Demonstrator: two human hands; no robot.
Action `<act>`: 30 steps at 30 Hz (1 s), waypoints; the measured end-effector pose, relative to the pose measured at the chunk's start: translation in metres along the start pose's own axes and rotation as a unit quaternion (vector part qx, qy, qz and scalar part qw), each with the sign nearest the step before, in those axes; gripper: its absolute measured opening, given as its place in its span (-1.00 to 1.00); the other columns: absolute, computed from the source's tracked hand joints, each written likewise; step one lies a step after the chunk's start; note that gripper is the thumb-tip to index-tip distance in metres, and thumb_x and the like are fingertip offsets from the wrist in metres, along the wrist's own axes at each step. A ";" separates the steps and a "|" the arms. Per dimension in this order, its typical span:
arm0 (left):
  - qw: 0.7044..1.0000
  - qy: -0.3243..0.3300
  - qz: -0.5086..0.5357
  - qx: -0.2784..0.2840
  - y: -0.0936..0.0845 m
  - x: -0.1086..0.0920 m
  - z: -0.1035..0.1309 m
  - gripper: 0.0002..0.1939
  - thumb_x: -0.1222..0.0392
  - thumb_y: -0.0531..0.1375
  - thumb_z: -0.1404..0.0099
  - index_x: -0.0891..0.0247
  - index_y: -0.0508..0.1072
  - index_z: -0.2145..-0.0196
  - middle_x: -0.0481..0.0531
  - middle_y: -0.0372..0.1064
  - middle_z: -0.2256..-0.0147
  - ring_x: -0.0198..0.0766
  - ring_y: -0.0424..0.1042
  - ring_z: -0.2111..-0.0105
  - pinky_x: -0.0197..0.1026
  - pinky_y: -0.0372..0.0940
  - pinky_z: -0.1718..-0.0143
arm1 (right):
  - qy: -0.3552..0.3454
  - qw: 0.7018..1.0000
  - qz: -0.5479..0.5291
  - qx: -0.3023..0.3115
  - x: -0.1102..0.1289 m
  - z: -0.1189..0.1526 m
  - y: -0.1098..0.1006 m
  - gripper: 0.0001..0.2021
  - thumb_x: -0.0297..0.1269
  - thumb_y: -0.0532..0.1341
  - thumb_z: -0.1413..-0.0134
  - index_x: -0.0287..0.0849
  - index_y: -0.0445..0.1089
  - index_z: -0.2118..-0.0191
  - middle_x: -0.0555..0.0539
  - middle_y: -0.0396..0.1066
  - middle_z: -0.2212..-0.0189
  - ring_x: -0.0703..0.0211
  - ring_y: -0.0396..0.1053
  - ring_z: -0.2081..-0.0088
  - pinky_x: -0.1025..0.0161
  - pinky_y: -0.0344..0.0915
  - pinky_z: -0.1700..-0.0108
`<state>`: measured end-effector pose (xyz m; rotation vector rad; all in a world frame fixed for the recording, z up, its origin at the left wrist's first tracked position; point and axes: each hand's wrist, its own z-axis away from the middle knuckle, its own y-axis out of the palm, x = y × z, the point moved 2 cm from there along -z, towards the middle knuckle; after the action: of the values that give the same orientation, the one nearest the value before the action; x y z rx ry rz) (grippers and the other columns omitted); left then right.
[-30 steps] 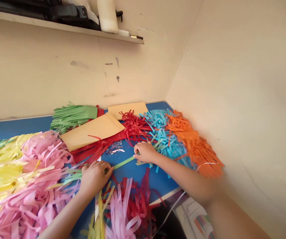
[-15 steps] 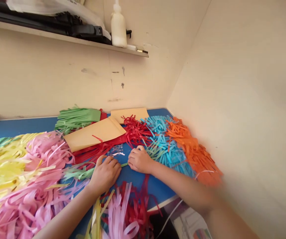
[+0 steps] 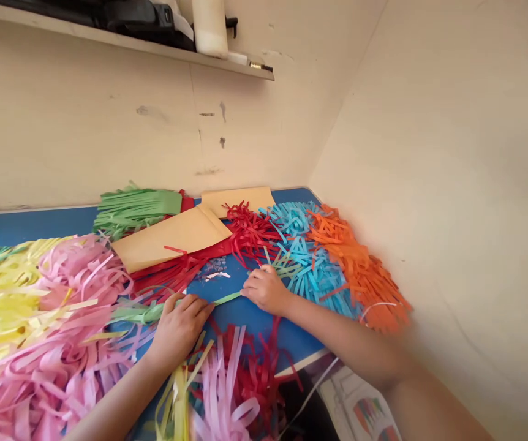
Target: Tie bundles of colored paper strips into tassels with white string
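Observation:
A narrow twisted strip of green tissue paper (image 3: 228,299) stretches between my two hands above the blue tabletop (image 3: 241,320). My left hand (image 3: 184,321) is closed over its left part, and a loose green fringe (image 3: 138,312) spreads out on that side. At the right, my right hand (image 3: 266,289) grips the strip with curled fingers; pale green strands (image 3: 285,264) fan out beyond it. The fingertips of both hands are partly hidden. Just behind the strip lie a torn white scrap (image 3: 218,275) and small bits on the table.
Pink fringe (image 3: 38,367) and yellow fringe (image 3: 2,294) heap at the left. Blue (image 3: 321,285) and orange (image 3: 360,269) fringes line the right wall. Tan paper (image 3: 172,239) lies over red fringe (image 3: 167,277). A shelf (image 3: 130,46) with a white bottle (image 3: 210,30) hangs above. A white cord (image 3: 312,392) crosses the front edge.
My hands have moved apart, the left one leftward and the right slightly rightward. More of the green strip now shows between them. The camera view has tilted down a little.

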<state>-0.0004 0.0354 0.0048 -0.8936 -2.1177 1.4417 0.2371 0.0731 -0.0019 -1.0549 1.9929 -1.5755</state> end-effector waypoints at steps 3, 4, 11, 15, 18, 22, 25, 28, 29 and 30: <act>0.994 -0.072 0.079 0.005 0.008 0.013 0.011 -0.67 0.21 -0.01 -0.39 0.06 0.56 0.15 0.02 0.57 0.22 -0.08 0.46 0.18 0.03 0.18 0.10 | 0.077 0.993 -0.084 0.031 -0.016 0.006 -0.003 -0.91 -0.28 0.29 -0.22 -0.04 0.57 0.27 0.01 0.54 0.23 0.15 0.32 0.12 0.12 0.00 0.03; 0.990 -0.102 0.099 0.008 0.010 0.017 0.013 -0.67 0.16 0.00 -0.40 0.05 0.58 0.18 0.02 0.57 0.24 -0.10 0.48 0.21 -0.01 0.21 0.14 | 0.103 0.988 -0.108 0.038 -0.020 0.006 -0.004 -0.95 -0.27 0.33 -0.17 -0.05 0.58 0.29 0.02 0.54 0.25 0.16 0.34 0.13 0.15 0.03 0.04; 0.977 -0.177 0.114 0.022 0.013 0.020 0.006 -0.64 -0.05 0.05 -0.38 0.11 0.59 0.33 0.02 0.56 0.27 -0.16 0.50 0.25 -0.12 0.29 0.20 | 0.161 0.974 -0.150 0.050 -0.028 -0.003 -0.004 -0.95 -0.31 0.44 -0.01 -0.11 0.60 0.35 0.01 0.49 0.29 0.24 0.40 0.20 0.30 0.19 0.12; 0.974 -0.208 0.086 0.025 0.011 0.015 0.003 -0.61 -0.10 0.04 -0.39 0.09 0.59 0.33 0.00 0.56 0.28 -0.14 0.49 0.24 -0.11 0.23 0.22 | 0.188 0.969 -0.149 0.059 -0.024 -0.007 -0.006 -0.91 -0.25 0.42 -0.03 -0.13 0.59 0.37 0.01 0.50 0.31 0.23 0.41 0.20 0.30 0.19 0.11; 0.974 -0.220 0.055 0.030 0.012 0.013 0.001 -0.60 -0.07 0.02 -0.41 0.13 0.57 0.35 0.02 0.55 0.28 -0.09 0.48 0.23 -0.07 0.17 0.23 | 0.215 0.964 -0.140 0.073 -0.020 -0.011 -0.009 -0.90 -0.26 0.39 -0.06 -0.16 0.57 0.39 -0.01 0.50 0.33 0.19 0.40 0.20 0.26 0.18 0.12; 0.977 -0.206 0.023 0.047 0.011 0.011 -0.002 -0.61 -0.04 0.02 -0.42 0.19 0.54 0.37 0.05 0.53 0.31 -0.06 0.48 0.25 -0.04 0.15 0.23 | 0.232 0.958 -0.127 0.106 -0.018 -0.018 -0.011 -0.92 -0.29 0.39 -0.03 -0.17 0.55 0.42 -0.03 0.50 0.34 0.15 0.38 0.20 0.24 0.16 0.15; 0.981 -0.187 0.001 0.051 0.007 0.009 -0.006 -0.64 0.01 0.03 -0.42 0.22 0.52 0.34 0.10 0.52 0.30 -0.01 0.47 0.25 0.01 0.14 0.19 | 0.236 0.958 -0.110 0.122 -0.016 -0.023 -0.016 -0.94 -0.30 0.38 0.00 -0.15 0.54 0.38 -0.04 0.50 0.31 0.11 0.37 0.21 0.20 0.13 0.17; 0.993 -0.095 -0.010 0.065 0.000 0.005 -0.011 -0.74 0.24 0.05 -0.40 0.10 0.50 0.08 0.07 0.51 0.13 -0.02 0.43 0.12 0.05 0.12 0.08 | 0.209 0.966 -0.091 0.122 -0.007 -0.022 -0.021 -0.93 -0.33 0.33 -0.05 -0.07 0.54 0.29 -0.01 0.51 0.22 0.07 0.33 0.13 0.11 0.08 0.09; 0.996 -0.047 -0.015 0.070 -0.001 0.003 -0.013 -0.66 0.32 0.05 -0.37 0.03 0.47 0.00 0.04 0.51 0.09 -0.04 0.41 0.08 0.05 0.11 0.05 | 0.187 0.972 -0.081 0.119 -0.004 -0.021 -0.022 -0.91 -0.35 0.29 -0.09 -0.04 0.54 0.28 0.00 0.51 0.20 0.06 0.31 0.09 0.08 0.05 0.05; 0.997 0.000 -0.021 0.074 -0.003 0.001 -0.015 -0.59 0.37 0.06 -0.35 -0.02 0.44 -0.04 0.02 0.50 0.08 -0.06 0.40 0.08 0.05 0.11 0.04 | 0.158 0.979 -0.065 0.113 0.001 -0.019 -0.024 -0.88 -0.37 0.25 -0.13 -0.03 0.54 0.29 0.00 0.52 0.19 0.06 0.29 0.07 0.04 0.02 0.02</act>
<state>0.0080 0.0447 0.0126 -0.7880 -1.9884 1.5525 0.2309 0.0829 0.0262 -0.9066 1.9048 -2.0953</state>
